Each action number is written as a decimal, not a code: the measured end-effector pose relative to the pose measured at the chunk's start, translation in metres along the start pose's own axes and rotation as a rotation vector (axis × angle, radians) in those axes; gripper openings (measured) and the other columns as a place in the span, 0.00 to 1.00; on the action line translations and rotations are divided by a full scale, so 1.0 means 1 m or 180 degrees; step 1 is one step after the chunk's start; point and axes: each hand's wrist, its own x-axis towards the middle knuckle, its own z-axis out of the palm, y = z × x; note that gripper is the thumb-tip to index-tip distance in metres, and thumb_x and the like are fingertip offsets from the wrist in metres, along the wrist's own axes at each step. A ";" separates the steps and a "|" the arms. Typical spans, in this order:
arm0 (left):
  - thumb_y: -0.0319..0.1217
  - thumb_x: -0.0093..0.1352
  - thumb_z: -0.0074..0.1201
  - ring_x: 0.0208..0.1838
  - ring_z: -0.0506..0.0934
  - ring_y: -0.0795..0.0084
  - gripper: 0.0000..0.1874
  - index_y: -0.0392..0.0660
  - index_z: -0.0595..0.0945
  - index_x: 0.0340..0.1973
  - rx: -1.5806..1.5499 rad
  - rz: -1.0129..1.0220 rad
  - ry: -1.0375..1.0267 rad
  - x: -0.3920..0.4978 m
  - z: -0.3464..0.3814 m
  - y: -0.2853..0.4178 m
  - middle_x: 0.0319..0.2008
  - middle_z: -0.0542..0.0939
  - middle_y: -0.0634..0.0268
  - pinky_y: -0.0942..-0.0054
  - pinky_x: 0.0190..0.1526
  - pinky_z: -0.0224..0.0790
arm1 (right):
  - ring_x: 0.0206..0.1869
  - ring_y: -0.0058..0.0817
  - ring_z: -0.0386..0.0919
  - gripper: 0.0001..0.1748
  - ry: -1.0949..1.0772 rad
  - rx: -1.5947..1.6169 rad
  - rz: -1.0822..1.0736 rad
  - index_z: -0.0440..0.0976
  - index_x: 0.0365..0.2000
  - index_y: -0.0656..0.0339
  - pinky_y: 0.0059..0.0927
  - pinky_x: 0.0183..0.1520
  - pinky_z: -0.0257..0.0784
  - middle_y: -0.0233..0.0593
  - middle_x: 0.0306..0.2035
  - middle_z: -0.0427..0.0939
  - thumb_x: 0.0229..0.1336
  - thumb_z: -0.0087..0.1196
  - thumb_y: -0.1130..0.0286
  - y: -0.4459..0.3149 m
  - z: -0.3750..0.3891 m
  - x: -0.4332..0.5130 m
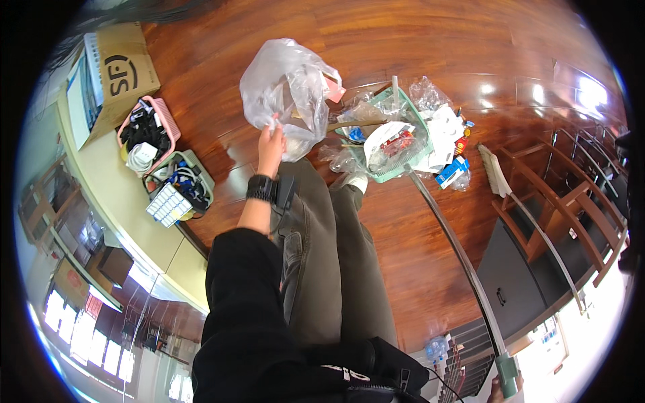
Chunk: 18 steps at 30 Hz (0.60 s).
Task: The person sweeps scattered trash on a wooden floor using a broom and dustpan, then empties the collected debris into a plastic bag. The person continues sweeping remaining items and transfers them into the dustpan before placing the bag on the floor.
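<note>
My left hand [272,146], with a black band at the wrist, pinches the rim of a translucent plastic bag [267,80]. The bag hangs partly open, and a pink scrap [334,89] shows at its right side. At the bottom right edge my right hand [496,390], mostly cut off, grips the green end of a dustpan's long metal handle [453,237]. The green dustpan [426,128] is by my foot, heaped with plastic wrappers, white paper and other litter. A brown strip [355,124] reaches from the pan towards the bag.
Beside the pan lie a blue-and-white box [452,172] and white paper [443,136]. A long-handled brush [494,171] leans by wooden chairs [559,191]. At left, a cardboard box [123,75], a pink basket [169,121] and a green basket [201,174] hold papers and cables.
</note>
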 end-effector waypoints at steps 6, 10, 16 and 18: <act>0.36 0.68 0.39 0.24 0.72 0.69 0.18 0.42 0.69 0.51 0.0462 -0.0388 0.0310 -0.014 -0.047 0.054 0.24 0.75 0.60 0.70 0.29 0.64 | 0.25 0.34 0.68 0.23 0.0098 0.0297 0.0599 0.72 0.32 0.66 0.34 0.28 0.64 0.41 0.23 0.71 0.40 0.59 0.56 0.033 -0.023 -0.050; 0.36 0.68 0.38 0.21 0.69 0.76 0.18 0.44 0.68 0.52 0.0941 -0.0110 0.0297 -0.019 -0.054 0.066 0.20 0.72 0.66 0.74 0.25 0.62 | 0.26 0.33 0.68 0.23 -0.0132 0.0514 0.1243 0.72 0.33 0.66 0.33 0.28 0.64 0.40 0.25 0.71 0.41 0.59 0.56 0.072 0.008 -0.096; 0.36 0.70 0.36 0.19 0.67 0.81 0.19 0.44 0.67 0.54 -0.0250 -0.0536 -0.0045 -0.030 -0.034 0.064 0.17 0.69 0.69 0.79 0.23 0.65 | 0.28 0.30 0.69 0.23 -0.0227 0.0669 0.1669 0.72 0.34 0.66 0.32 0.29 0.65 0.39 0.26 0.72 0.42 0.60 0.57 0.110 0.024 -0.136; 0.37 0.70 0.36 0.18 0.65 0.82 0.21 0.47 0.63 0.58 -0.0721 -0.0597 -0.0260 -0.040 -0.023 0.063 0.17 0.66 0.71 0.78 0.23 0.66 | 0.28 0.29 0.69 0.23 -0.0245 0.0672 0.1740 0.73 0.34 0.66 0.32 0.29 0.66 0.38 0.27 0.72 0.42 0.60 0.57 0.121 0.019 -0.142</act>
